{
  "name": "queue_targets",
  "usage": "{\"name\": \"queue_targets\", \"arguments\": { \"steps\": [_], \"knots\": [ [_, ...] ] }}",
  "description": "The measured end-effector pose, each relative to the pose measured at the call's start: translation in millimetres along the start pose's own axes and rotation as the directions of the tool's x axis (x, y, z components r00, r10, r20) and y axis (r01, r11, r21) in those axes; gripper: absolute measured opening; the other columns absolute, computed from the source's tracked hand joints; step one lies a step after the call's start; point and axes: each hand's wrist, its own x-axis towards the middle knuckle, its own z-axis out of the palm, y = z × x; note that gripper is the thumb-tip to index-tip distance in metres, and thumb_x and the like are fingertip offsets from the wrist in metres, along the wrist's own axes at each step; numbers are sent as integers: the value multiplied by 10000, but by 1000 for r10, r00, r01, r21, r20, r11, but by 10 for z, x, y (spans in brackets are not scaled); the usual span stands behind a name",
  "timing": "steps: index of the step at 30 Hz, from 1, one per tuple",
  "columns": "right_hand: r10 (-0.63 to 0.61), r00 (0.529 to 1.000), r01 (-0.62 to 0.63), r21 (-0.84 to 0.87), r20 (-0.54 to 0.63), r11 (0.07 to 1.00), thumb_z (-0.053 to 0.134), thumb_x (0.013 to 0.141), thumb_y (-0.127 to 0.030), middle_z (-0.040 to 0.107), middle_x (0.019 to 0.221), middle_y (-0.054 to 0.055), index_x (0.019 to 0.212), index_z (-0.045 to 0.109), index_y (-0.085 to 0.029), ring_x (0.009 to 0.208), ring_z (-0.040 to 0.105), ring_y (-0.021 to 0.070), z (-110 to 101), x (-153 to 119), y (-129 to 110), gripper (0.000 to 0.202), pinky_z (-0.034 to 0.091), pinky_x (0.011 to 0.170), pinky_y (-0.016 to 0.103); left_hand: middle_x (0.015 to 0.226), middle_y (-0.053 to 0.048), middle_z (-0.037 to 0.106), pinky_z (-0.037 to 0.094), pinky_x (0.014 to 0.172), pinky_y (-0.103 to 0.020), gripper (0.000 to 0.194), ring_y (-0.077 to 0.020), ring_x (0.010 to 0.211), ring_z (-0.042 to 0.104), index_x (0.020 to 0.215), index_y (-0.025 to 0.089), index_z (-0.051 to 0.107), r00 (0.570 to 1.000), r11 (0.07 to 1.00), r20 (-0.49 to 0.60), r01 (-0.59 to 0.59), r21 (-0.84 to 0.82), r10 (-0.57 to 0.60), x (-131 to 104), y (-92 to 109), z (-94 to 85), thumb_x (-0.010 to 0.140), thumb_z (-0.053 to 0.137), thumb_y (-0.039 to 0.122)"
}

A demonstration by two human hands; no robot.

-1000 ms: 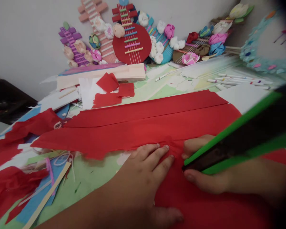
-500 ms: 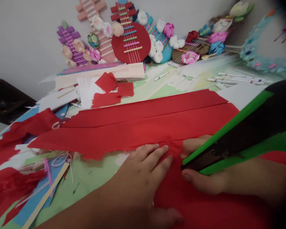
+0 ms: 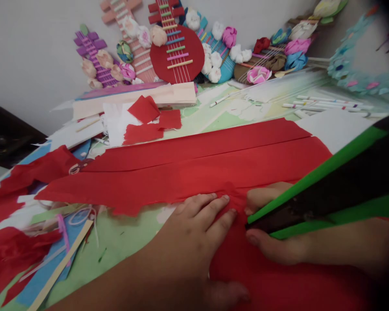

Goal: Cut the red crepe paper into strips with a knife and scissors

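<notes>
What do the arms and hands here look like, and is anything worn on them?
The left hand and right hand are human and ungloved, with no ring showing. No sleeve or cable shows on the left forearm or right forearm.

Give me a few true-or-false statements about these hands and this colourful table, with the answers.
1. The left hand has its fingers on the large, flat red paper. True.
2. The left hand is gripping a tool. False: the right hand holds the long green-and-black tool.
3. A round, red, guitar-shaped craft with coloured bars is beyond the large red paper. True.
4. A group of pens lies at the table's left edge. False: the group of slim white pens is toward the right.
5. Small red paper scraps lie beyond the large red paper. True.
</notes>
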Motion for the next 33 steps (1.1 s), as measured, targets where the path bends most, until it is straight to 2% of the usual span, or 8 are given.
{"name": "queue_targets", "arguments": {
  "steps": [6,11,16,22,24,28,30,33],
  "knots": [
    [78,994,-89,144,82,985,502,762,-288,412,477,-61,577,380,-196,418,389,73,-78,-10,-15,240,263,389,210,1349,-133,402,303,982,-525,855,-361,1208,355,1301,144,421,1000,1000,16,-1,18,1,-13,2,-6,650,557,683],
    [17,1000,-18,36,25,999,520,736,-311,372,460,-54,521,406,-191,417,332,77,-31,-11,-7,272,226,386,222,1344,-165,397,330,952,-547,874,-385,1187,373,1275,104,451,998,999,70,-14,41,11,23,22,-40,611,621,646],
    [15,1000,-16,120,13,993,529,715,-234,385,469,-65,535,449,-184,408,305,63,-15,18,-39,203,256,396,206,1328,-147,426,327,956,-542,844,-374,1183,377,1285,143,445,1000,1000,28,2,28,-2,-2,14,-15,636,578,666],
    [-60,998,56,111,34,992,511,712,-181,424,505,-59,556,472,-189,440,366,73,-19,37,-69,161,322,451,204,1313,-144,440,336,949,-544,826,-371,1168,391,1270,154,462,1000,1000,1,4,14,-4,-5,3,-2,633,583,666],
    [-10,998,0,184,55,983,524,708,-173,445,515,-60,575,474,-191,451,403,73,-45,34,-77,143,341,452,192,1319,-137,435,333,956,-536,820,-365,1175,385,1273,159,457,1000,1000,5,6,8,-6,-2,3,2,638,583,661],
    [155,976,-203,377,155,904,523,734,-242,422,505,-63,562,385,-193,448,434,71,-117,16,-69,225,344,401,170,1356,-130,392,319,969,-527,835,-357,1204,356,1306,155,412,1000,1000,10,-11,29,11,-14,-1,13,670,538,681],
    [159,976,-209,423,150,882,521,735,-273,385,498,-70,566,352,-198,428,405,66,-132,4,-52,251,319,373,168,1368,-126,375,315,974,-524,843,-352,1218,340,1320,154,390,1000,999,13,-17,32,17,-24,0,13,682,514,692],
    [108,986,-149,392,125,908,545,722,-275,375,501,-69,564,347,-198,437,396,68,-118,-10,-29,265,312,387,177,1370,-132,371,312,975,-522,851,-354,1224,332,1323,152,386,1000,1000,15,-7,31,7,-33,4,6,683,502,701]
  ]
}}
